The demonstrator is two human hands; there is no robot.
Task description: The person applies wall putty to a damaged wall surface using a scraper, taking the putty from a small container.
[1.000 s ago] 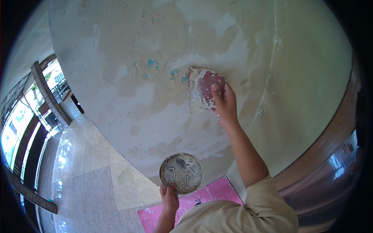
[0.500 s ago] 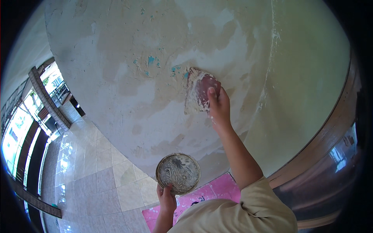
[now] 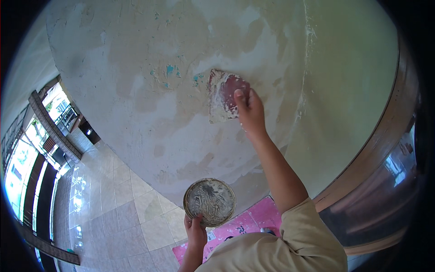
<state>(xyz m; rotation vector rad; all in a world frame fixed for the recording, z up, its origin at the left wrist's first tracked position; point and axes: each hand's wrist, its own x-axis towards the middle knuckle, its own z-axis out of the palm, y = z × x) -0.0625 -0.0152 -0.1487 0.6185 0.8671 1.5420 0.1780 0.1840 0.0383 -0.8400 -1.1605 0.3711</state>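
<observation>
A reddish putty spreader (image 3: 233, 85), crusted with pale putty along its left side, is pressed against the patchy wall (image 3: 136, 99). My right hand (image 3: 249, 109) is closed on it, thumb over its face. Just left of the spreader, flakes of turquoise old paint (image 3: 170, 69) show through. Low in the view, my left hand (image 3: 195, 231) grips a round shallow tin lid (image 3: 209, 201) smeared with grey putty, held out in front of my body.
A pink board or mat (image 3: 251, 220) lies below me on the glossy tiled floor (image 3: 118, 195). At the left are pillars (image 3: 54, 124) and a bright opening. At the right stands a dark glossy wood panel with a brown frame (image 3: 383, 190).
My right hand and the spreader have moved up and to the left across the wall. My left hand holds the lid in about the same place.
</observation>
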